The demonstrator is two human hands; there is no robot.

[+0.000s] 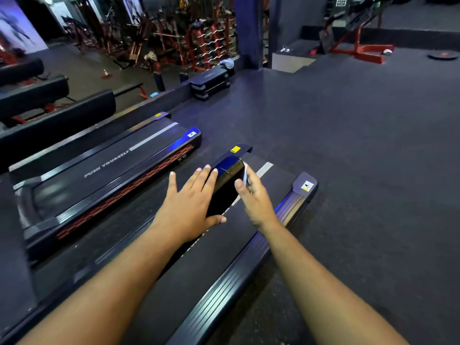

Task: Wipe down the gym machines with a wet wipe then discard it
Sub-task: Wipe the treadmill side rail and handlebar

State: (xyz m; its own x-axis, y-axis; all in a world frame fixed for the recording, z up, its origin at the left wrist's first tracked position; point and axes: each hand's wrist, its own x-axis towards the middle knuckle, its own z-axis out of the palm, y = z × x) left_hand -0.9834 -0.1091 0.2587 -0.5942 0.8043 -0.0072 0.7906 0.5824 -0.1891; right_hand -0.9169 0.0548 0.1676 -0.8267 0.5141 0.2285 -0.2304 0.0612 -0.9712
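I stand on a black treadmill (251, 265) and look down at its glossy black handrail (227, 180), which runs away from me. My left hand (189, 202) lies flat on the rail's left side with straight, spread fingers. My right hand (254, 195) is on the rail's right side, its fingers curled round a white wet wipe (246, 174). Only a thin edge of the wipe shows above the fingers, pressed against the rail's end.
A second treadmill (107, 170) marked "PUSH YOURSELF" lies parallel to the left. Dark rubber floor (361, 145) spreads to the right. Stacked step platforms (211, 83) sit at a ledge beyond, with red weight racks (199, 38) and a red machine (358, 38) farther back.
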